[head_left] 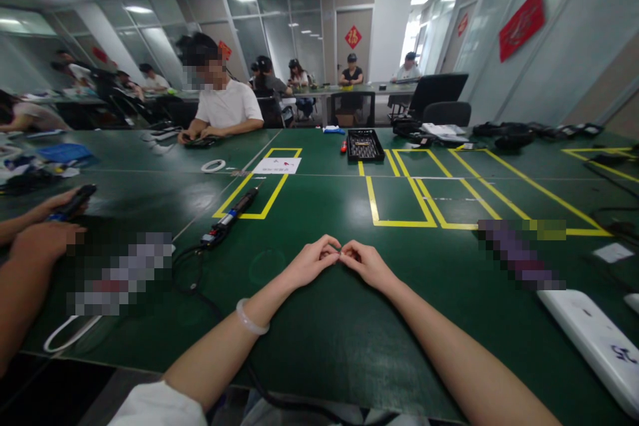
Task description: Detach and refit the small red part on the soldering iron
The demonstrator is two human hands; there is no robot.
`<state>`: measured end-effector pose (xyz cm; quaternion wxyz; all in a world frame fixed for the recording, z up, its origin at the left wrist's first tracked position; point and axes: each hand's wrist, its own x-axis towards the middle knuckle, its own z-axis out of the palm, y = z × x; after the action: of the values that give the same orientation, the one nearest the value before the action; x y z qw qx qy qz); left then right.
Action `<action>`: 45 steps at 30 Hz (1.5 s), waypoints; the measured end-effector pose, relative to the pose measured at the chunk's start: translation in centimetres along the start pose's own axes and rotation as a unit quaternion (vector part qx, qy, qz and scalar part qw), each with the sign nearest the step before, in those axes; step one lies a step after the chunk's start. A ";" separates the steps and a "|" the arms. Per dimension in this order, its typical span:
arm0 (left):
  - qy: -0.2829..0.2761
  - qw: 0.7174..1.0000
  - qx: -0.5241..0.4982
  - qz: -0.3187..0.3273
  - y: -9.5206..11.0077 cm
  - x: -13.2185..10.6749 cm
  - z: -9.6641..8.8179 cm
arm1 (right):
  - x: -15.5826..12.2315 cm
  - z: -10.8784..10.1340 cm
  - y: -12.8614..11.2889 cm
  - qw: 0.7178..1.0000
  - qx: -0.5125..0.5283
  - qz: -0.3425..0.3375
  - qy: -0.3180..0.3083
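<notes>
My left hand [314,259] and my right hand [368,262] meet at the fingertips over the green table [329,333]. The fingers of both are curled into a pinch. Anything between them is too small or too hidden to make out. A pale bracelet [249,318] circles my left wrist. Left of my hands, an electric screwdriver [230,216] with a dark body and blue band lies at a slant, its tip pointing away, inside the yellow tape outline. A black tray [366,146] of small parts sits farther back, with a small red object [343,146] beside it.
A white sheet [277,166] lies across yellow tape. At right is a white power strip [589,339]; a blurred strip [124,273] lies left. A co-worker's hands [54,226] hold a dark tool at far left. Another person [224,103] sits opposite. A black cable [200,286] runs to the front edge.
</notes>
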<state>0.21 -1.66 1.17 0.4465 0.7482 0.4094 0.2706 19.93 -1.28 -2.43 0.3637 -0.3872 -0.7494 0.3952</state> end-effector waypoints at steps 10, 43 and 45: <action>0.032 0.993 0.106 0.049 0.6 -0.2 0.6 | 0.1 -0.1 0.0 1.000 0.009 0.022 0.004; 0.199 0.754 0.432 -0.454 -8.3 -8.0 -20.4 | -0.1 0.1 -0.1 0.999 0.043 0.012 -0.002; 0.201 0.757 0.443 -0.437 -7.8 -7.6 -19.6 | 0.0 0.2 -0.2 0.999 0.041 0.011 -0.001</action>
<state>-21.76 2.72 2.82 0.0426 0.5302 0.8466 -0.0212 19.72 -1.47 -2.30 0.3740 -0.3799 -0.7284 0.4303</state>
